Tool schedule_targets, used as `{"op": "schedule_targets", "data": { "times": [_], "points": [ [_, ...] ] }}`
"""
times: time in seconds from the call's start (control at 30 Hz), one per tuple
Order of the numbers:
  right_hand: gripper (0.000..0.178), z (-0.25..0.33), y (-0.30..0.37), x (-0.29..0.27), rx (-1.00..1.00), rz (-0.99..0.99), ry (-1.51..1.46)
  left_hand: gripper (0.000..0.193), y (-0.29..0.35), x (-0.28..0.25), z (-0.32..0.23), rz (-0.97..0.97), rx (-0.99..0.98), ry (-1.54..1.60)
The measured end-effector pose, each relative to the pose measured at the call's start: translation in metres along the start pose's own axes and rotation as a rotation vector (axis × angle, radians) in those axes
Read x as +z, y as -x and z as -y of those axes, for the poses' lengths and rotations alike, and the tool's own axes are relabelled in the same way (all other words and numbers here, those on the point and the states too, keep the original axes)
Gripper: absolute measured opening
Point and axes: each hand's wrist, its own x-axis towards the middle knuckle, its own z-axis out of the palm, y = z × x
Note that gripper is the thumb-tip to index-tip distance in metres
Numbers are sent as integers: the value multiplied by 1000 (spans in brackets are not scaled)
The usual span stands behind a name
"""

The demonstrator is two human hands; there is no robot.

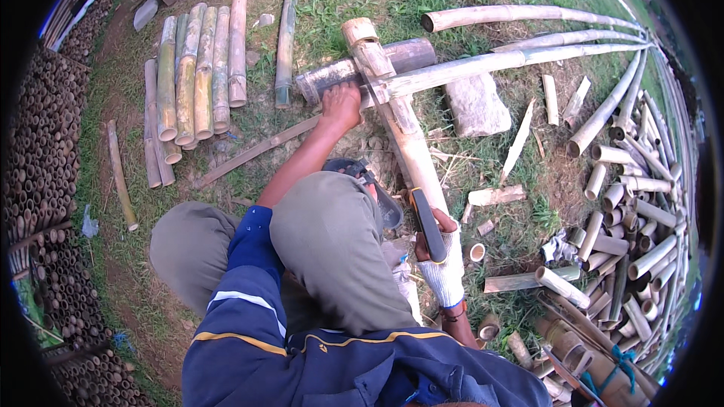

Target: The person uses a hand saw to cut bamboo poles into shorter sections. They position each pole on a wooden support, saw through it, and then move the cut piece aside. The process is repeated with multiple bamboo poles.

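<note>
My right hand [441, 255], in a white knit glove, is closed round the black and orange handle of a hand saw [427, 224]. Its long blade runs forward to a pale bamboo pole [483, 65] and meets it near its left end. Just left of the blade, my bare left hand [342, 107] is closed on the pole's end, which it mostly hides. The pole lies across a support of a thick dark bamboo log [411, 54] and a crossing pale bamboo post [416, 152]. How deep the blade sits cannot be made out.
Cut bamboo lengths [204, 75] lie in a row at left. A big heap of short bamboo pieces [641, 218] covers the right side. A pale stone block [477, 105] sits under the pole. Stacked bamboo [45, 143] lines the far left. A thin bamboo strip [260, 152] slants near my left forearm.
</note>
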Motion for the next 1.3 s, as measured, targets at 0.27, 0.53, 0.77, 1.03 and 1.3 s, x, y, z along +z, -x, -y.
{"op": "schedule_targets", "data": {
  "times": [0.27, 0.53, 0.77, 1.03, 1.3],
  "points": [
    [59, -11, -56, 31, -178, -11, 264, 23, -13, 25, 6, -145, -48, 165],
    [50, 3, -113, 45, -228, 16, 332, 23, -6, 8, 7, -164, 18, 198],
    [60, 3, 27, -21, -127, 31, 473, 29, -6, 16, 20, -99, 10, 162],
    [49, 13, -166, 65, -328, -25, 259, 39, -10, 3, 7, -125, -42, 224],
    [58, 1, -19, 3, -49, 54, 319, 34, -4, -6, 22, 17, 16, 121]
  ]
}}
